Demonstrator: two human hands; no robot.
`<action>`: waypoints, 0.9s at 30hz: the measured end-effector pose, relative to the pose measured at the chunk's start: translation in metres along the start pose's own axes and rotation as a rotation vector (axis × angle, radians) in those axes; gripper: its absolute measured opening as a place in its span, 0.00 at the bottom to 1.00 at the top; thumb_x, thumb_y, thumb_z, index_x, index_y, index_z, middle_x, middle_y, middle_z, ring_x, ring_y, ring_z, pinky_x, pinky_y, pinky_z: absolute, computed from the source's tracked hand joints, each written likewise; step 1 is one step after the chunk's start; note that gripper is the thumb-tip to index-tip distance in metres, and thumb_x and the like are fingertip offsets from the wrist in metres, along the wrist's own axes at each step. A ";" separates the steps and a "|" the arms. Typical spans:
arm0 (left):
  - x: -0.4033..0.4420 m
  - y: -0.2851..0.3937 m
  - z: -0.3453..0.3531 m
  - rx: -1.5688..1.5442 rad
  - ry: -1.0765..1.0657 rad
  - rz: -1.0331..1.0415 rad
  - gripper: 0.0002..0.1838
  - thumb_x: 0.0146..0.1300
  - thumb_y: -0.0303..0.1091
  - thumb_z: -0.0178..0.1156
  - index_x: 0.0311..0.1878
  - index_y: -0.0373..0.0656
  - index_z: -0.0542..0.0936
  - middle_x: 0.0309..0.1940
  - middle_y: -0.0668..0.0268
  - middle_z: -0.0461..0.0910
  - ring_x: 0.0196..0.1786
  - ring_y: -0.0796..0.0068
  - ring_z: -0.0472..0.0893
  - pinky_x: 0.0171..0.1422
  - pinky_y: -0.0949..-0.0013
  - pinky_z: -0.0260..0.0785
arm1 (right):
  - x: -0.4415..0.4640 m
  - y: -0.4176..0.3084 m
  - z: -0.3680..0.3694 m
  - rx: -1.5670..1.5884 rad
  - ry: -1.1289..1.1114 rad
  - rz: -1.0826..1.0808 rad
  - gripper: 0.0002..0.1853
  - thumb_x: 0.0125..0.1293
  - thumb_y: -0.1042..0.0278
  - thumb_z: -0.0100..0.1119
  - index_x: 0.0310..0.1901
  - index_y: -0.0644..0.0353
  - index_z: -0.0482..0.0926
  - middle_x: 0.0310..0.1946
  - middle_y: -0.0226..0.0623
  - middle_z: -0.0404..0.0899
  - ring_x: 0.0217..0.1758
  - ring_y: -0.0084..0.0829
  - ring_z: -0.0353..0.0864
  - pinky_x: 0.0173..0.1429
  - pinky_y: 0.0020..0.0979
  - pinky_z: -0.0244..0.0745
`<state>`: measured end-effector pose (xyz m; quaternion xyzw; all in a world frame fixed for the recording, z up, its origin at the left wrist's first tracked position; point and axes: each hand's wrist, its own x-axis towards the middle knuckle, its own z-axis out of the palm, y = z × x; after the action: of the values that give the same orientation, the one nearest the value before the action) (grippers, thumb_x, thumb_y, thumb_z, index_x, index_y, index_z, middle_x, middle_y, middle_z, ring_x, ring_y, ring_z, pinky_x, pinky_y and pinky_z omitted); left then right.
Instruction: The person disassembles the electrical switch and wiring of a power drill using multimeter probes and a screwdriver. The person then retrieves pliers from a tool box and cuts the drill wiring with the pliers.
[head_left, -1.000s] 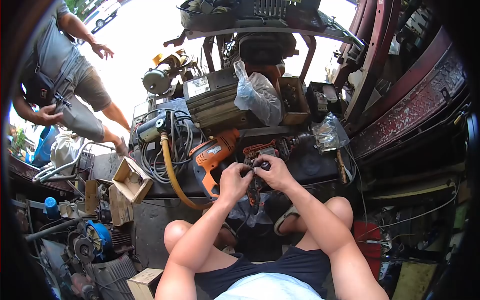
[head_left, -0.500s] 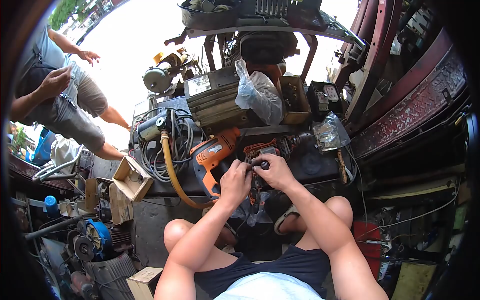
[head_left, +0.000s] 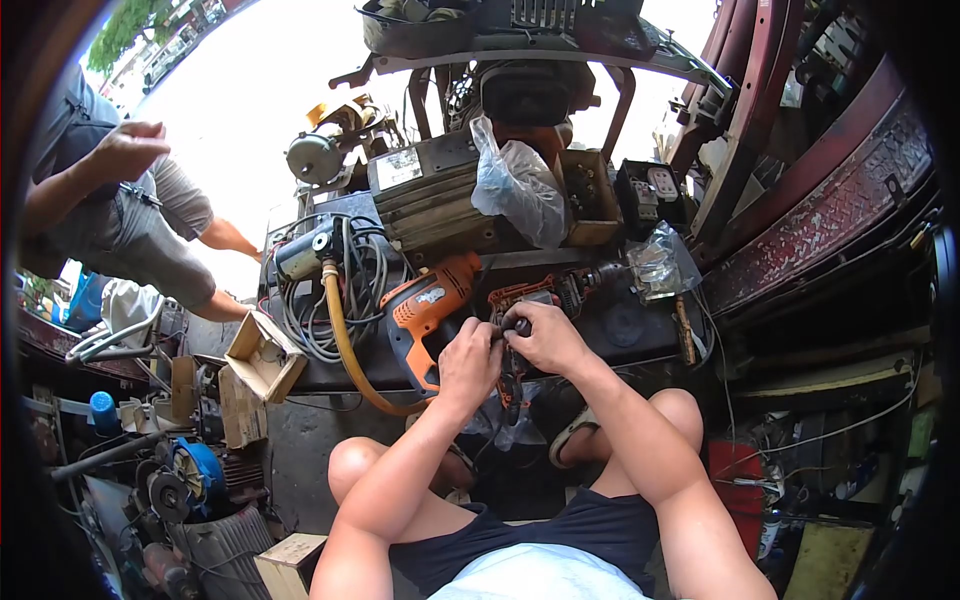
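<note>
Close together over the bench's front edge, my two hands meet in front of an opened power drill (head_left: 572, 292) with its inner parts exposed and its chuck pointing right. My right hand (head_left: 548, 342) grips a short black cylindrical piece (head_left: 522, 327) between thumb and fingers. Beside it, my left hand (head_left: 470, 362) is closed in a pinch near the same piece; what its fingertips hold is hidden. The drill's dark and orange handle (head_left: 512, 392) hangs down below my hands. An orange drill casing (head_left: 432, 305) lies just left of them.
A coiled grey cable (head_left: 300, 325) and a yellow hose (head_left: 345, 355) lie left. Behind are a wooden box (head_left: 590, 200) and plastic bag (head_left: 525, 195). A bag of small parts (head_left: 660, 265) lies right. Another person (head_left: 120, 220) stands at far left.
My hands have shifted slightly left and up, still together at the black piece. The other person's near hand has moved right and up, and their far hand no longer shows.
</note>
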<state>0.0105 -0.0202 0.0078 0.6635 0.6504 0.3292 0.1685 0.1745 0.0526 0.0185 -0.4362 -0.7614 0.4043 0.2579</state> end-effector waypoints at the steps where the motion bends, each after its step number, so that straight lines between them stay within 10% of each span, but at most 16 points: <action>1: 0.000 0.000 0.000 -0.005 0.001 -0.002 0.07 0.66 0.31 0.67 0.44 0.40 0.84 0.41 0.55 0.80 0.43 0.45 0.84 0.47 0.49 0.77 | 0.001 -0.001 -0.001 0.016 -0.013 0.024 0.12 0.60 0.69 0.68 0.43 0.67 0.85 0.39 0.52 0.86 0.46 0.50 0.87 0.53 0.42 0.81; 27: 0.003 -0.010 0.000 0.015 -0.085 0.046 0.09 0.64 0.34 0.69 0.46 0.43 0.87 0.48 0.59 0.79 0.51 0.53 0.84 0.52 0.52 0.78 | 0.005 0.001 -0.001 -0.181 -0.013 0.131 0.14 0.61 0.66 0.68 0.45 0.64 0.87 0.43 0.50 0.89 0.51 0.50 0.88 0.57 0.44 0.82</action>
<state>0.0025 -0.0168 0.0019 0.6931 0.6295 0.2996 0.1834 0.1734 0.0581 0.0185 -0.5039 -0.7664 0.3526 0.1854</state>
